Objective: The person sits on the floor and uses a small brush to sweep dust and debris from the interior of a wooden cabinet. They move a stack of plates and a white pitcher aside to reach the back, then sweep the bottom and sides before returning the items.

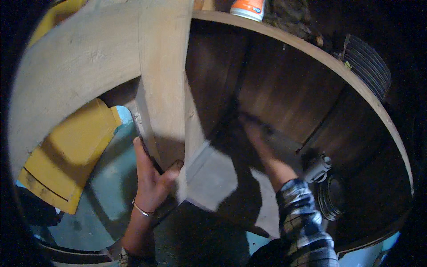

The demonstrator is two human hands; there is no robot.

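Observation:
My left hand, with a bangle at the wrist, grips the lower part of a pale wooden upright. Its thumb lies on the right side of the wood and a finger shows on the left. My right hand reaches into the dark interior of a wooden cabinet, near its back. Deep shadow hides the fingers and anything they might hold. To the right of that forearm, inside the cabinet, stand a grey mug or cup and a stack of plates.
A white and orange can stands on the cabinet's top edge. A dark ribbed object is beyond that edge. On the left are a wide pale wooden board, a yellow panel and a blue-green surface.

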